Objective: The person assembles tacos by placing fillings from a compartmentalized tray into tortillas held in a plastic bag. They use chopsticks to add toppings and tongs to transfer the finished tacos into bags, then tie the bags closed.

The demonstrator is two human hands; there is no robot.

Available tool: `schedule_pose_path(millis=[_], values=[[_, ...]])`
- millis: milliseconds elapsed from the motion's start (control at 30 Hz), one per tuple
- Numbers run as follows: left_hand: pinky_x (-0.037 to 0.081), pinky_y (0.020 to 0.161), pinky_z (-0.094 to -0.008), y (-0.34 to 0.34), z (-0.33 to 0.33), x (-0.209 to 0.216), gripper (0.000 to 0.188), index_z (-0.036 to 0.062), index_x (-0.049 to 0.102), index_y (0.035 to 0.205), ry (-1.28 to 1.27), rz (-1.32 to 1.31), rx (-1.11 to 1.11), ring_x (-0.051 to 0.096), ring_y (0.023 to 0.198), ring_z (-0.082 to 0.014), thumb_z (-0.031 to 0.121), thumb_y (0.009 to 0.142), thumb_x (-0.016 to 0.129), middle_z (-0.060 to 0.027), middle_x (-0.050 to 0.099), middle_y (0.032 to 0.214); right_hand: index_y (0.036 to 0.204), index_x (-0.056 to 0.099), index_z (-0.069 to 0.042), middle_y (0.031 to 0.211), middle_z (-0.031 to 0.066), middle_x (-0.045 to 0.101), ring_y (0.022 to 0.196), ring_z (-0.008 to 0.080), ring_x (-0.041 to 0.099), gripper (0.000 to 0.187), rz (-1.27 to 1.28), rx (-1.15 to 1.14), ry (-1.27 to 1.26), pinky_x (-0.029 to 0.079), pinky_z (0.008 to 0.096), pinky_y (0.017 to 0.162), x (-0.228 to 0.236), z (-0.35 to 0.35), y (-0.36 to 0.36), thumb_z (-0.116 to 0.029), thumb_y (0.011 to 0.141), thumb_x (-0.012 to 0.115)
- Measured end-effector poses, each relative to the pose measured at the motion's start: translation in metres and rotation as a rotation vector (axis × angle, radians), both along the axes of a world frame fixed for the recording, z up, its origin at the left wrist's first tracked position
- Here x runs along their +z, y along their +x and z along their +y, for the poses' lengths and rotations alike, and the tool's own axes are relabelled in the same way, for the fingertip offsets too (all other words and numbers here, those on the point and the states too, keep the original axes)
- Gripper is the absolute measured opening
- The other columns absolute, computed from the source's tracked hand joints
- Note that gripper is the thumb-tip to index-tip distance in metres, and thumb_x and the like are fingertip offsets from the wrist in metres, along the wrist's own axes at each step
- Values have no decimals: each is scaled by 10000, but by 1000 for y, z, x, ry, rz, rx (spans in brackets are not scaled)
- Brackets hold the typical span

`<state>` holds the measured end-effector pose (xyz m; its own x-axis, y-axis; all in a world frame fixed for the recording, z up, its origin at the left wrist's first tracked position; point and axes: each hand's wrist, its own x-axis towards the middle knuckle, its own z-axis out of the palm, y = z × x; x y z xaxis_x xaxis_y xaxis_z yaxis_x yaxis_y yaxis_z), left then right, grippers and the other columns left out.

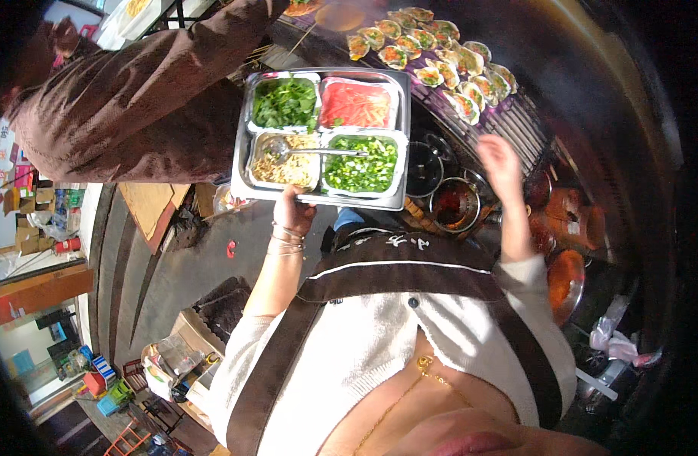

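Observation:
My left hand (293, 213) grips the near edge of a metal tray (364, 201), thumb over the rim. Four sections fill the tray: green leafy herbs (284, 102), pinkish-red shreds (356, 104), chopped green onion (362, 173) and tan chopped bits (267, 169). Across the two near sections lies a metal spoon (326, 151), its bowl in the tan bits. To the tray's right, my right hand (502, 167) is raised near the grill (522, 125), its fingers blurred by motion. Several topped oysters in shells (448, 68) sit on the grill bars.
A person's brown sleeve (136, 106) reaches across the upper left, beside the tray. Pots with dark red sauce (454, 204) stand below the grill. A bowl of orange-red sauce (566, 285) is farther right. Cardboard boxes (189, 342) stand at lower left.

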<state>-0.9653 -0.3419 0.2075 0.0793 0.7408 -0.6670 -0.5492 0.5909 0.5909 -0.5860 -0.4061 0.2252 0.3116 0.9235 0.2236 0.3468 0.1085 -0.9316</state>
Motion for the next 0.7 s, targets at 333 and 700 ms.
schedule_pose_path(millis=[333, 700], values=[[335, 376, -254, -9, 4, -11, 116, 76, 490, 689, -85, -20, -26, 488, 456, -168, 179, 729, 453, -48, 506, 558, 1019, 505, -70, 664, 94, 542, 588, 264, 541, 332, -646, 447, -54, 434, 350, 526, 57, 44, -118, -108, 701, 594], [344, 366, -229, -13, 12, -16, 40, 105, 467, 708, 6, -60, -105, 479, 471, -144, 139, 701, 486, -18, 495, 595, 966, 515, -32, 599, 64, 489, 474, 152, 457, 249, -374, 150, -116, 382, 266, 456, 36, -23, -74, -40, 729, 590]])
